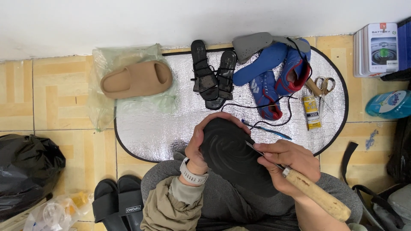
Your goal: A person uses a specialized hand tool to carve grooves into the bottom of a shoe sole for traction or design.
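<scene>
The black shoe sole lies tread-up across the person's lap, just below the silver foil mat. The left hand curls tightly over the sole's far rim, bracing it so it cannot slide. The right hand is clenched around a wooden-handled awl, its thin metal shaft laid onto the sole's right edge; whether the tip bites in is hard to tell. On the mat, within arm's reach, sit black sandals, a blue sneaker, scissors, a yellow glue tube and a tan slide.
</scene>
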